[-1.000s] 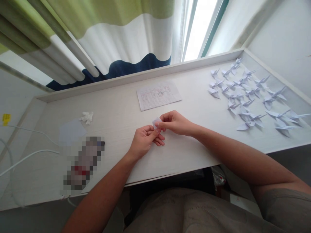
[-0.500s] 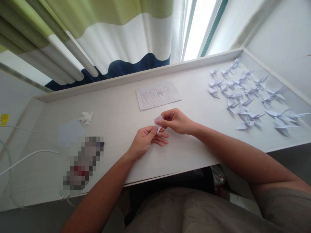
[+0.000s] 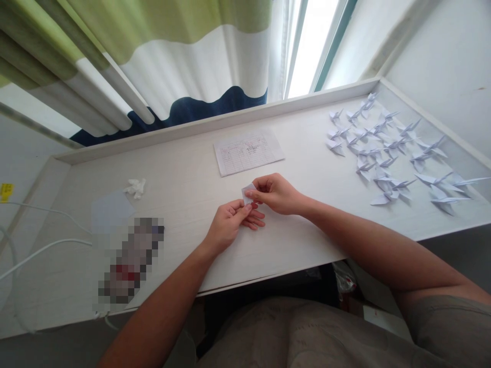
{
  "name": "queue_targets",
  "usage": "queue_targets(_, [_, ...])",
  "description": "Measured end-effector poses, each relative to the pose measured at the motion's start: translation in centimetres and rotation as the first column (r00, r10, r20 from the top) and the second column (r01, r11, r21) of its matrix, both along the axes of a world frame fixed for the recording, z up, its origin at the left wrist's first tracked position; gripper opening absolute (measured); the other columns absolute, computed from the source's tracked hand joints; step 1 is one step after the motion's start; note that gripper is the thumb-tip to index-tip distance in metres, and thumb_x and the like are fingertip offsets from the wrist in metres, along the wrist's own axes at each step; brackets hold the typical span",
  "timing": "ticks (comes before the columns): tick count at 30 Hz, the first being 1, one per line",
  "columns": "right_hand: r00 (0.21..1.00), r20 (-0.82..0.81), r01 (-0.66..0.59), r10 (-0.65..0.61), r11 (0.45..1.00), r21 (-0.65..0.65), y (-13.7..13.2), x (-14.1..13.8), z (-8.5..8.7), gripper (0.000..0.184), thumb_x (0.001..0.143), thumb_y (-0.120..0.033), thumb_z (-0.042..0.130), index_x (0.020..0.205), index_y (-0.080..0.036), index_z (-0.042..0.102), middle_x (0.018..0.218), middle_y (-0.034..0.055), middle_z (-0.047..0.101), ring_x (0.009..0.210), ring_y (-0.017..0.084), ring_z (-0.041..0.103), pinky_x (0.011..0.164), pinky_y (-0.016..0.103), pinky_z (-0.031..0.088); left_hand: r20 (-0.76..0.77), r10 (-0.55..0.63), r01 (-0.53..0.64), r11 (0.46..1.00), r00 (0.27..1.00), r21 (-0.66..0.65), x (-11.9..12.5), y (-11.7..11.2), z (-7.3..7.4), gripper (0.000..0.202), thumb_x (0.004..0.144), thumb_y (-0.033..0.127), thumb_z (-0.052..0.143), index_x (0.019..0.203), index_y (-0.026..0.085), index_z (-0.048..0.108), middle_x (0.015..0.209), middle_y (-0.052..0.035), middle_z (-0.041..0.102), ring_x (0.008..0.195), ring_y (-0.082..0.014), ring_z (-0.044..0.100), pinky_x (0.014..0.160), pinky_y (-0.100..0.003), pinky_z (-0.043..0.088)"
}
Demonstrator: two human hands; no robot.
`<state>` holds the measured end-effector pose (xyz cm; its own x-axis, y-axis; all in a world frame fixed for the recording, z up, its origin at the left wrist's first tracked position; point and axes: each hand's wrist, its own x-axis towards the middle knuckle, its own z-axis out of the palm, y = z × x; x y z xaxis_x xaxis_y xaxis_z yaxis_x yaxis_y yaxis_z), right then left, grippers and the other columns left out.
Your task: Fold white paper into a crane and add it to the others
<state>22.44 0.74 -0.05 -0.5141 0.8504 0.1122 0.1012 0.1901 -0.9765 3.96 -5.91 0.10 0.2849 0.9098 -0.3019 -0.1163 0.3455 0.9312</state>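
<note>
A small folded piece of white paper (image 3: 248,193) is held between both hands above the middle of the desk. My left hand (image 3: 229,221) pinches its lower corner between thumb and forefinger, while the other fingers stretch out to the right below. From the upper right, my right hand (image 3: 276,193) grips the paper, its thumb lying flat across the front. The fingers hide part of the folds. Just beyond the hands lies a printed sheet with a table and handwriting (image 3: 249,152).
Several folded white paper cranes (image 3: 387,148) stand at the right of the white desk (image 3: 184,179). To the left are crumpled tissue (image 3: 135,188), a plain paper sheet (image 3: 111,209), a pixelated object (image 3: 132,260) and white cables (image 3: 49,248). A raised rim (image 3: 192,120) borders the back.
Both hands keep their hold on the folded paper. The left thumb has shifted slightly at the lower corner, and less of the paper's lower tip shows. The view has moved slightly.
</note>
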Motion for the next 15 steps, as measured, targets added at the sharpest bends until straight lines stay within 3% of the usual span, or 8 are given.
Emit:
queue_targets(5, [0.997, -0.072, -0.032, 0.027, 0.997, -0.064, -0.05, -0.03, -0.07, 0.056, 0.091, -0.056, 0.077, 0.060, -0.022, 0.045, 0.056, -0.0058, 0.043, 0.056, 0.010, 0.039, 0.054, 0.028, 0.030, -0.051, 0.026, -0.023, 0.998, 0.998, 0.055, 0.08, -0.05, 0.12, 0.045, 0.087, 0.057, 0.081, 0.095, 0.013, 0.075, 0.089, -0.0136, 0.084, 0.073, -0.0241, 0.080, 0.065, -0.033, 0.063])
queue_targets(11, [0.995, -0.069, -0.082, 0.073, 0.988, -0.130, -0.04, -0.09, 0.05, 0.042, 0.093, -0.046, 0.074, 0.066, -0.019, 0.058, 0.060, -0.0019, 0.059, 0.058, 0.011, 0.051, 0.056, 0.026, 0.040, -0.052, -0.023, 0.028, 0.995, 0.998, 0.095, -0.22, 0.14, -0.07, 0.045, 0.088, 0.058, 0.081, 0.087, 0.014, 0.072, 0.073, -0.0082, 0.079, 0.064, -0.0204, 0.078, 0.062, -0.029, 0.062])
queue_targets(15, [0.995, -0.065, -0.085, 0.078, 0.990, -0.112, 0.00, 0.08, 0.41, 0.036, 0.093, -0.045, 0.073, 0.073, -0.017, 0.066, 0.059, -0.0022, 0.060, 0.058, 0.011, 0.055, 0.056, 0.025, 0.044, -0.057, -0.025, 0.031, 0.995, 0.998, 0.095, -0.27, 0.21, 0.11, 0.043, 0.088, 0.057, 0.080, 0.089, 0.014, 0.074, 0.076, -0.0088, 0.081, 0.066, -0.0209, 0.078, 0.062, -0.029, 0.062])
